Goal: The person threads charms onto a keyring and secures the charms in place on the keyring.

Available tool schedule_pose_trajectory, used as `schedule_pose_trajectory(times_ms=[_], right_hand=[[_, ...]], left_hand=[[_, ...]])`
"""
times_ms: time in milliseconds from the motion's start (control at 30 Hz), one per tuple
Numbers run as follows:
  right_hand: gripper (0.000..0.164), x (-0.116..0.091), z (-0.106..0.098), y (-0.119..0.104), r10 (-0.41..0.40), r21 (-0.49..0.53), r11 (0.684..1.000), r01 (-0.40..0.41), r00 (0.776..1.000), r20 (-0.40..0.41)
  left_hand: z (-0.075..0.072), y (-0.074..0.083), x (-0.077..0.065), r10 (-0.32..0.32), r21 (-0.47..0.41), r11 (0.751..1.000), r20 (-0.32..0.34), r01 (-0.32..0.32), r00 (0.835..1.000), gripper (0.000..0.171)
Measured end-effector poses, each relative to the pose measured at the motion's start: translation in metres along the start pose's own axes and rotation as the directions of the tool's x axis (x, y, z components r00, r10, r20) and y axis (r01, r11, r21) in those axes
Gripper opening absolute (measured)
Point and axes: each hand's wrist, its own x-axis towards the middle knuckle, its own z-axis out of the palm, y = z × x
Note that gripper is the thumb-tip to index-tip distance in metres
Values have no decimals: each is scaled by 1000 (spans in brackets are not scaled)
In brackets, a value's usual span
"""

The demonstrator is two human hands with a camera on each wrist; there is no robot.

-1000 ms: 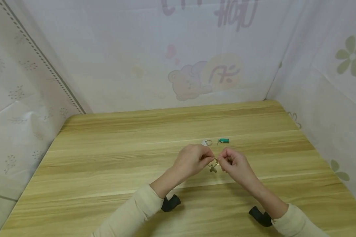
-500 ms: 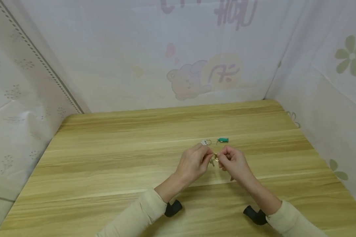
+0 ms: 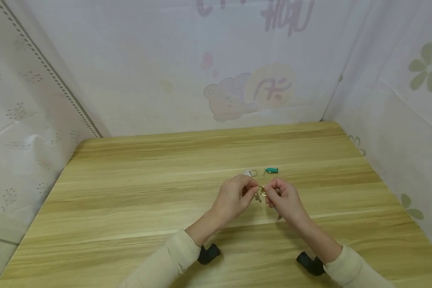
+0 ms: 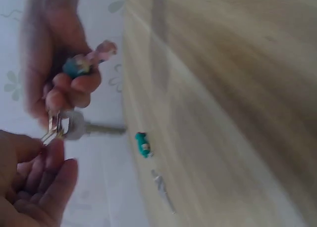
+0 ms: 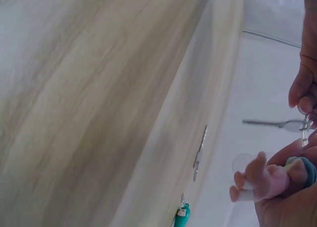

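Observation:
Close together above the table, both hands work at the same small metal rings. My left hand pinches a ring from which a key hangs. Thumb and fingertips of my right hand pinch a gold-coloured ring beside it. A small figurine charm, pink with a teal part, lies against the curled fingers and palm of the right hand. The rings meet between the fingertips; whether they are linked is too small to tell.
Beyond the hands, a second key with its own ring lies on the wooden table. Right of it is a green figurine charm. Black curved pieces show under both wrists. Printed curtains surround the table's far and side edges.
Both hands have risen slightly with the rings. The hanging key has swung and turned, and the charm's end now shows below the right hand. The items on the table have stayed put.

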Motion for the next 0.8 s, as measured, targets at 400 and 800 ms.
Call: schedule_pose_trajectory(times_ms=[400, 800], right_hand=[[12, 0, 0, 2, -194, -227, 955, 189, 981, 2], [13, 4, 3, 0, -17, -68, 998, 15, 999, -28]], left_hand=[[-7, 6, 8, 63, 252, 964, 105, -88, 992, 8], [5, 1, 1, 176, 203, 966, -73, -158, 982, 6]])
